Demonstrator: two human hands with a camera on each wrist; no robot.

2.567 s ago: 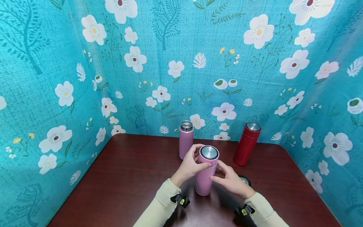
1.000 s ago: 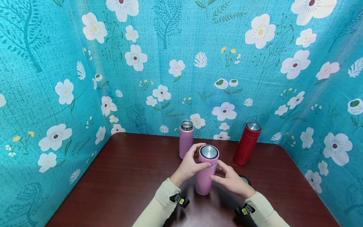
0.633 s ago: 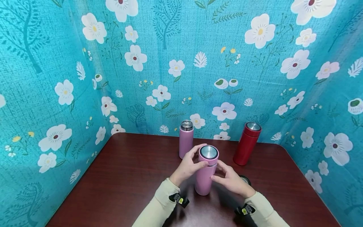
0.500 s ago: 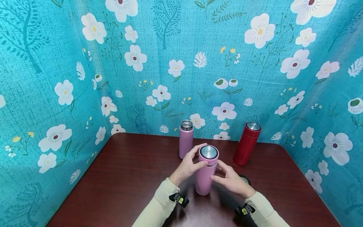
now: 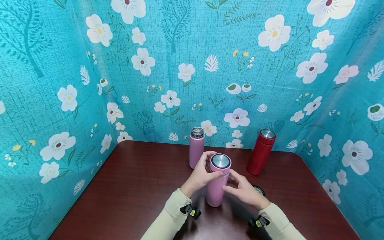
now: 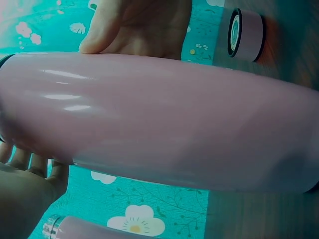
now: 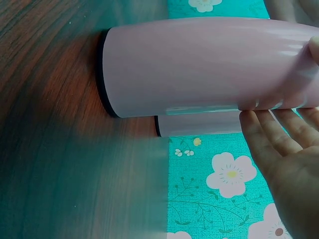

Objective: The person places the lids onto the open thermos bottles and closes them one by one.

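A pink thermos with a steel-topped pink lid stands on the table in front of me. My left hand grips it at the lid, thumb at the front and fingers round the far side. Lower down, my right hand holds the body, with its fingers along the side in the right wrist view. Behind it stands a second pink thermos, its steel neck uncovered. A loose pink lid with black rims sits on the table, partly hidden behind my right hand in the head view.
A red thermos with its lid on stands at the back right. The dark wooden table ends at a blue flowered cloth that rises behind it and on both sides.
Over the last half second my left hand has turned slightly at the lid, its thumb shifting to the right and its fingertips drawing in. My right hand and the bottles stay in place.
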